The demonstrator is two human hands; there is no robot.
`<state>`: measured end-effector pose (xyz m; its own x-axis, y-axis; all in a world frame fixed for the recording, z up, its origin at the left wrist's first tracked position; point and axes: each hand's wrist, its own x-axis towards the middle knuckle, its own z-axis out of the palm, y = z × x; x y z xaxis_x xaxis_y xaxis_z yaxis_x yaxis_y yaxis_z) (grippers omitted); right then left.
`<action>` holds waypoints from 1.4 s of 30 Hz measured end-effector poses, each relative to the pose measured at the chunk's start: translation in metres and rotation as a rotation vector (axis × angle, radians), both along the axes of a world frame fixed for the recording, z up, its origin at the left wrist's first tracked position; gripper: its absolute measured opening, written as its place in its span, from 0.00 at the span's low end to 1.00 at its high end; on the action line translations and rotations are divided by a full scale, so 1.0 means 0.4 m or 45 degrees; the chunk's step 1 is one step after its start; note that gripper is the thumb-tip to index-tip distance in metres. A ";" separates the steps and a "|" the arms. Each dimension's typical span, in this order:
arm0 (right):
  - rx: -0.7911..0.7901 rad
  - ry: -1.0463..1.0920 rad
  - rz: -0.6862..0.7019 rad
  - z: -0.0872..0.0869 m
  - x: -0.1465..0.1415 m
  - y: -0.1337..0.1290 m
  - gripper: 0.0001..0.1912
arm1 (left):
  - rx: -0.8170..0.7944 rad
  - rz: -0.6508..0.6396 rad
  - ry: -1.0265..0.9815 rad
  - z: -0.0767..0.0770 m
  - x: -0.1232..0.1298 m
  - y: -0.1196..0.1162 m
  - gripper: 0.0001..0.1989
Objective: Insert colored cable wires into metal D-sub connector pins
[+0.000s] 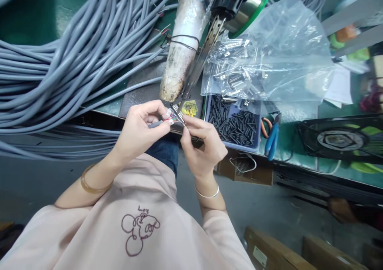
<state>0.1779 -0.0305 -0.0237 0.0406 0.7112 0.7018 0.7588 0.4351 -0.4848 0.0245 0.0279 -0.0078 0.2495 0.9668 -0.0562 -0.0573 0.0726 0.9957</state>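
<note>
My left hand (145,128) pinches the end of a grey cable (154,124), whose thin coloured wires (172,119) fan out past the fingertips. Those wires meet a small metal multi-pin connector (177,113) with a row of contacts. My right hand (203,140) is closed at the connector's near end, thumb and forefinger pinched together on it. Just above both hands, a soldering iron (206,50) with a slotted metal barrel slants down to the connector. Its very tip is hard to make out. Beside it hangs a white, plastic-wrapped tube (182,54) with a browned end.
Grey cables (74,70) heap on the left. To the right, a blue tray (257,142) holds short black tubes, beneath a clear bag (287,54) of metal connectors. Blue-handled pliers (272,140) and a black fan (341,139) lie further right. A green-rimmed reel (254,10) stands behind.
</note>
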 end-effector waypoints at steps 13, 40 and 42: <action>0.078 -0.058 -0.013 0.008 0.001 0.017 0.10 | 0.046 0.052 0.084 0.026 0.001 0.005 0.06; -0.016 0.078 0.084 -0.001 0.002 -0.002 0.10 | -0.285 -0.261 0.088 0.018 -0.036 0.002 0.05; 0.018 0.049 0.077 0.002 0.003 -0.005 0.11 | -0.350 -0.309 0.059 0.017 -0.041 0.004 0.06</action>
<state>0.1792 -0.0325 -0.0231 0.0250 0.7031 0.7106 0.7119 0.4865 -0.5064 0.0080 0.0295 -0.0009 0.4610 0.8269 -0.3221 0.0389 0.3438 0.9382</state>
